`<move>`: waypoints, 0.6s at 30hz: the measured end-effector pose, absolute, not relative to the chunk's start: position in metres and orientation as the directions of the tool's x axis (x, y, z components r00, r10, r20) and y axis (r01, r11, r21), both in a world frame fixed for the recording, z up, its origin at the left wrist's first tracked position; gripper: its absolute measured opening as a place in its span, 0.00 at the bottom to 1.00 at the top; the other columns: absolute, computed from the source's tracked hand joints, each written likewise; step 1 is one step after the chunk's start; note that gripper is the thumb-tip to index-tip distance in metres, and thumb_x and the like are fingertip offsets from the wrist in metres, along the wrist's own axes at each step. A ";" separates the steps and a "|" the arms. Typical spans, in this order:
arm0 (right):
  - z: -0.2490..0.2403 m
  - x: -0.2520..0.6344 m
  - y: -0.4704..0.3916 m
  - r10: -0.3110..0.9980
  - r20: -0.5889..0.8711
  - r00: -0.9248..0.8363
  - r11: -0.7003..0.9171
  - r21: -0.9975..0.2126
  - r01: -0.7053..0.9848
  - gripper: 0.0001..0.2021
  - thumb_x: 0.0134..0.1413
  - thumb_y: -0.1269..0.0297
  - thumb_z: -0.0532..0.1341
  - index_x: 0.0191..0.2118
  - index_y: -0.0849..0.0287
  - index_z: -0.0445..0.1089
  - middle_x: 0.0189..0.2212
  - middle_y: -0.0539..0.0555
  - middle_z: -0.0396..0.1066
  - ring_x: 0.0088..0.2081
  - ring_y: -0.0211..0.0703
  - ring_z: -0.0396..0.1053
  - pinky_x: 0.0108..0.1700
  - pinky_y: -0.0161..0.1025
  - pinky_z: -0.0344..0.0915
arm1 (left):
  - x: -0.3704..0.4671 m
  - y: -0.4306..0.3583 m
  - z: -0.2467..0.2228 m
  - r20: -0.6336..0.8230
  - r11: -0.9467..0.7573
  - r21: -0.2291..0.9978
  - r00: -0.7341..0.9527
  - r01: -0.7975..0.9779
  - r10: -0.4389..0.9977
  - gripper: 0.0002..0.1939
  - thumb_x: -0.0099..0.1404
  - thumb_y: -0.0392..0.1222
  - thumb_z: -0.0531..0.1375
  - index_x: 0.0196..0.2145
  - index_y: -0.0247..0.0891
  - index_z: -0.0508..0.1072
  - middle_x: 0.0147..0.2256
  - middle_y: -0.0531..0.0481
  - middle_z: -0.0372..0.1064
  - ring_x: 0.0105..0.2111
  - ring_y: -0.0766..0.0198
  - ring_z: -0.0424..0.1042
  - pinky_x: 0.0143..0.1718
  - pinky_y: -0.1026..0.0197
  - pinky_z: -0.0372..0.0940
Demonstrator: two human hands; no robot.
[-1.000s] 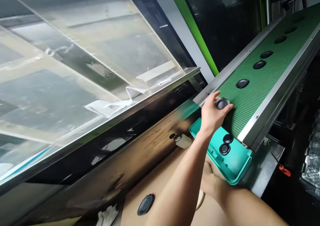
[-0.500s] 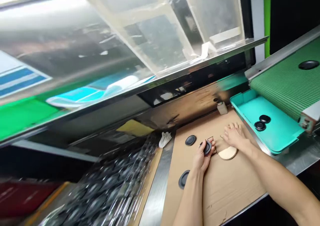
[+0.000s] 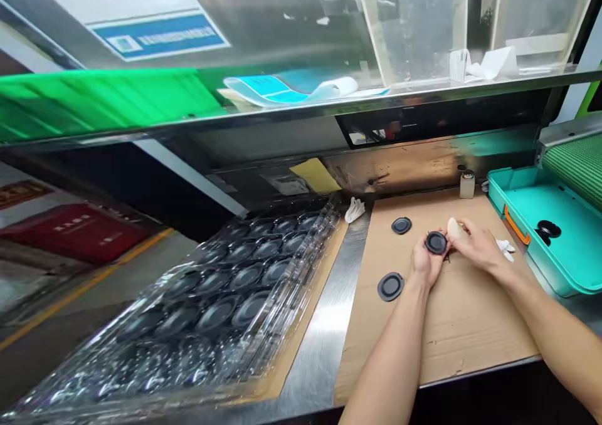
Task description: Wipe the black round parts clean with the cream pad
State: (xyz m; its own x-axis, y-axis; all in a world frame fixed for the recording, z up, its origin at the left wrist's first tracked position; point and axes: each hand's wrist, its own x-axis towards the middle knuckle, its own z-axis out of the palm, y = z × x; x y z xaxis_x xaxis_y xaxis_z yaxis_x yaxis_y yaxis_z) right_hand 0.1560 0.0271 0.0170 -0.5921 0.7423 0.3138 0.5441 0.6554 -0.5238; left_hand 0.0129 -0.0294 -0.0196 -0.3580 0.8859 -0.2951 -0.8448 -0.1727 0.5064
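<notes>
Disc (image 3: 436, 243) in left fingers (image 3: 438, 261), pale pad (image 3: 454, 229) in right fingers (image 3: 460, 243), just beside

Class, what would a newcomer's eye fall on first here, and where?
Probably the bright green bin at upper left, then the clear plastic tray full of dark round pieces at lower left. Right of centre, above the cardboard, the left hand holds a black disc and the right hand a pale, rounded piece.

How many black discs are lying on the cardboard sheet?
2: the far disc and the near disc, both left of the left hand. Others may be hidden.
</notes>
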 end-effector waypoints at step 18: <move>-0.011 0.114 0.015 0.722 0.310 -0.619 0.689 -0.235 0.686 0.24 0.67 0.40 0.51 0.53 0.50 0.72 0.45 0.57 0.75 0.46 0.51 0.73 0.45 0.44 0.71 | -0.013 -0.013 -0.042 -0.353 0.131 0.803 -0.285 -0.581 0.891 0.15 0.63 0.50 0.57 0.44 0.52 0.77 0.46 0.57 0.80 0.53 0.54 0.74 0.49 0.52 0.76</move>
State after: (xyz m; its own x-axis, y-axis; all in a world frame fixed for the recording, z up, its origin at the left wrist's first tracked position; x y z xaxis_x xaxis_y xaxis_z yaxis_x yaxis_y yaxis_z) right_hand 0.1142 0.0154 -0.0109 -0.6186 0.7220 0.3099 0.6861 0.6886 -0.2346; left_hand -0.0128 -0.0130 -0.0421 -0.2855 0.8911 -0.3527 -0.5815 0.1315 0.8029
